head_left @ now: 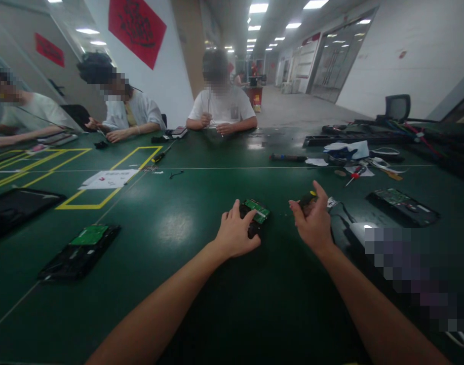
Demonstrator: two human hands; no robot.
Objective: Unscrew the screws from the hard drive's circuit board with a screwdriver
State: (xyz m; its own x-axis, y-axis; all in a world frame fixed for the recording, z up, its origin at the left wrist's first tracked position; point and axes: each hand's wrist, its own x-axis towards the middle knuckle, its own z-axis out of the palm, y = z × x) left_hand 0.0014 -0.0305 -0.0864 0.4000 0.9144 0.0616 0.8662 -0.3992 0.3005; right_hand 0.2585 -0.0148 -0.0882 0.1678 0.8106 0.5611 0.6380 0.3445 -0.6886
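Observation:
My left hand [237, 230] rests over a small black device with a green circuit board [259, 212], thumb and fingers around its near and left sides. The device lies on the green table [201, 284], and part of it is hidden under the hand. To its right, my right hand [313, 220] is raised just above the table, index finger pointing up and thumb apart. A dark tool handle with a yellow end [308, 201] shows between that thumb and index finger; the rest of it is out of sight behind the hand.
Black housings with green boards lie at left [89, 235] and right [402, 205]. A yellow-handled screwdriver [158, 156], paper sheet [108, 179] and dark cylindrical tool [287, 157] are farther back. Cables and a red screwdriver [354, 176] clutter the right. Several people sit across the table.

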